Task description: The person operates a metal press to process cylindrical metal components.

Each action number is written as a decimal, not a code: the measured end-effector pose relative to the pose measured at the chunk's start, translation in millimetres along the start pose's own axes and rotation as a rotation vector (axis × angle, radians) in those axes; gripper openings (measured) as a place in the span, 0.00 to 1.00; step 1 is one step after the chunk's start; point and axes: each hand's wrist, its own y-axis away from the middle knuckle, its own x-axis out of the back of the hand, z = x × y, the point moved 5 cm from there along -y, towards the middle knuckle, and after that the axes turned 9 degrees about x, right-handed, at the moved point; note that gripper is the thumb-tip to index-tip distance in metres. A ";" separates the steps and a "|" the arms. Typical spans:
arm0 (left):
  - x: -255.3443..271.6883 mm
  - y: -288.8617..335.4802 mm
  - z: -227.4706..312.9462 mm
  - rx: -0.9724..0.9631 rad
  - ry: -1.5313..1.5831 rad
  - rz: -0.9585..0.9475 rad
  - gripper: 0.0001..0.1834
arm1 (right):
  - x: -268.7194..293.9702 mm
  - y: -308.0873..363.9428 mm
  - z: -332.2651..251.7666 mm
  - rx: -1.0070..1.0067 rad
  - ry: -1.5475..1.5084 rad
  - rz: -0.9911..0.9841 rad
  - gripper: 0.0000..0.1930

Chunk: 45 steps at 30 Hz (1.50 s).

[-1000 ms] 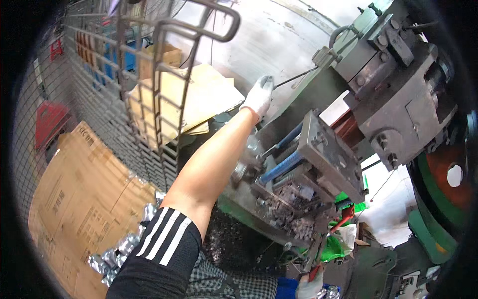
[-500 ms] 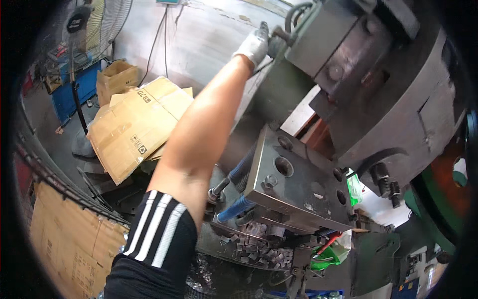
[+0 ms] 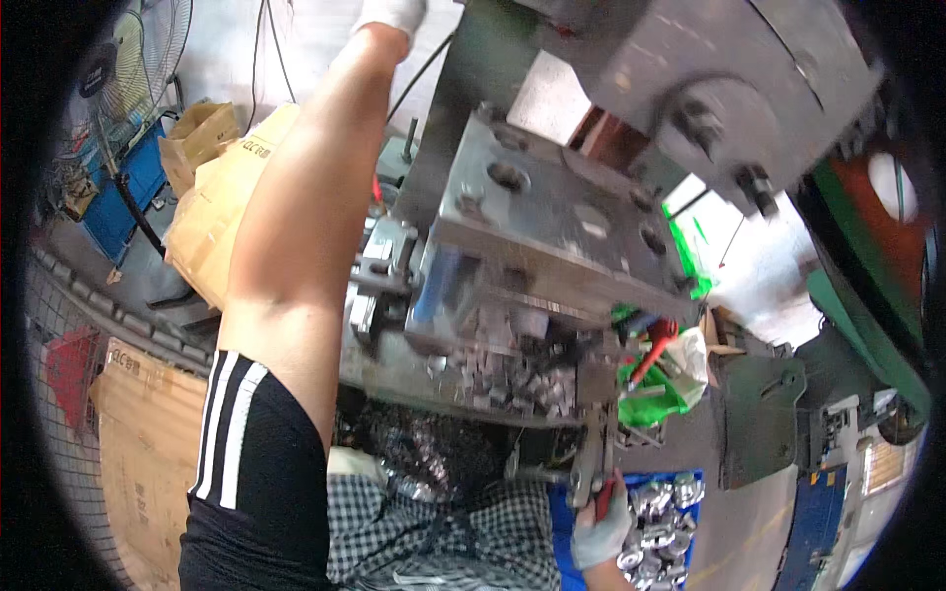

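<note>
My left arm reaches up past the press, and my left hand (image 3: 392, 14) in a white glove is cut off by the top edge, its fingers out of view. At the lower right, my right hand (image 3: 603, 537), also gloved in white, is closed around a red-handled tool (image 3: 605, 495) whose working end I cannot make out. Just above that hand stands a dark metal bracket (image 3: 593, 433). The steel die block (image 3: 562, 231) with round holes sits in the press. Many small metal pieces (image 3: 512, 379) lie heaped below it.
A blue bin (image 3: 564, 522) of shiny round metal parts stands beside my right hand. Green and red items (image 3: 655, 389) hang right of the die. Dark shavings (image 3: 424, 448) lie above my checked apron (image 3: 365, 522). Cardboard (image 3: 222, 231) and a fan (image 3: 113, 74) are at left.
My view has shifted, so the press sits higher and further left. My left hand has slid up to the top edge. My right hand has come into view with the red-handled tool.
</note>
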 end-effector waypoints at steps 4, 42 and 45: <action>39.1 96.6 90.3 0.130 0.051 0.023 0.21 | 9.9 6.7 10.7 0.161 0.087 0.056 0.29; 416.5 590.6 227.8 0.781 -1.261 -0.426 0.31 | 9.4 7.0 4.3 0.137 0.165 0.043 0.25; 422.9 593.1 221.3 0.757 -1.235 -0.396 0.32 | 9.6 6.8 3.9 0.136 0.132 0.024 0.27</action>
